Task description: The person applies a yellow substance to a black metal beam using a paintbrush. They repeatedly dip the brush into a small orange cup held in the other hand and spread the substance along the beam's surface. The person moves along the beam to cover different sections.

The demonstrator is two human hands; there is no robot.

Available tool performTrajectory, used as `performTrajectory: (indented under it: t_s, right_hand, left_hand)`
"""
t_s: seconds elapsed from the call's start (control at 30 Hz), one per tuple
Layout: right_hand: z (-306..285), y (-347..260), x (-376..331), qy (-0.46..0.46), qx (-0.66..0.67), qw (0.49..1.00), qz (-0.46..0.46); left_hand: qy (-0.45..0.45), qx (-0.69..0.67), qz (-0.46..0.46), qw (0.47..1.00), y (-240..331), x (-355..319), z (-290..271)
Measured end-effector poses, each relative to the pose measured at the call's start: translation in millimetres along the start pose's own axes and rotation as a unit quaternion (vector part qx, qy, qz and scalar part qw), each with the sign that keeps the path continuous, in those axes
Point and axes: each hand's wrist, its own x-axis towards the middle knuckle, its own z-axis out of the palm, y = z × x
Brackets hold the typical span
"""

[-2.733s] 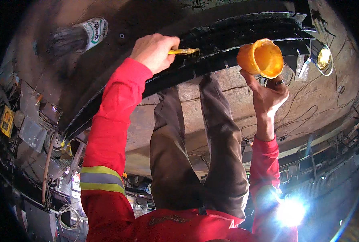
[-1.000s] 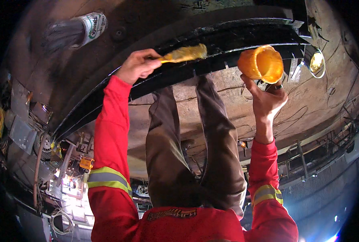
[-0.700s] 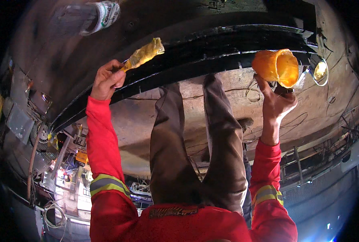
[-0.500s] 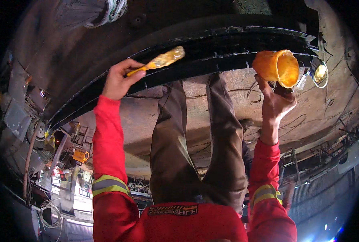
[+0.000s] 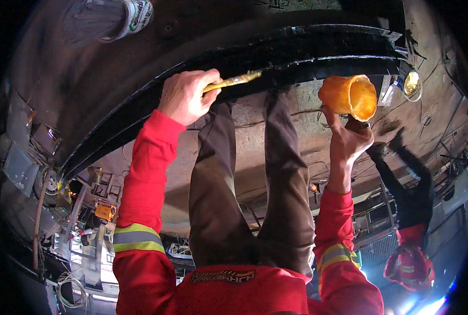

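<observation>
Where the brush (image 5: 235, 82) lies in view against the black curved beam (image 5: 326, 67), its coated end points to the right and slightly upward; contact between its tip and the beam cannot be determined. The left hand (image 5: 187, 95) is closed around the yellow handle, fingers curled and knuckles uppermost. To the right, well apart from the brush, the orange cup (image 5: 335, 95) is held with its mouth facing the camera and rightward; its rim is uneven. The right hand (image 5: 348, 137) is partly curled and supports the cup from below, thumb on the near left side; the fingers are partly hidden, and one bears a ring.

Both red sleeves (image 5: 148, 184) carry yellow-and-grey bands. Brown trousers (image 5: 219, 205) extend between the forearms up to the beam. A lit lamp (image 5: 411, 82) sits right of the cup. A white-and-green container (image 5: 137, 18) is at upper left, a yellow case (image 5: 105, 211) at lower left. Another person (image 5: 410, 265), in red and dark clothing, is at lower right.
</observation>
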Motion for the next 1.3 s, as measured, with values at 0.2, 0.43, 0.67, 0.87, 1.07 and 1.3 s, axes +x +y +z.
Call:
performTrajectory:
  t_s: [0.2,0.43,0.67,0.87,1.07,1.3]
  right_hand:
    - [-18,1,8,-0.012,-0.036,0.998,0.043]
    - [-35,10,16,-0.001,-0.039,0.997,0.067]
    - [-42,17,17,0.004,-0.014,0.998,0.053]
    - [-51,17,14,-0.004,-0.034,0.995,0.091]
    - [-51,23,14,-0.010,-0.029,0.998,0.058]
    - [-41,13,9,-0.017,-0.079,0.994,0.068]
  left_hand:
    - [0.037,0.167,0.005,0.985,19,-12,29]
    - [-0.026,0.215,-0.057,0.975,30,-16,-21]
    - [-0.045,0.113,-0.078,0.989,17,74,-5]
    - [-0.110,0.125,-0.058,0.984,13,108,23]
    - [-0.211,-0.071,-0.071,0.972,3,121,5]
    - [-0.141,-0.232,-0.054,0.961,-28,76,-33]
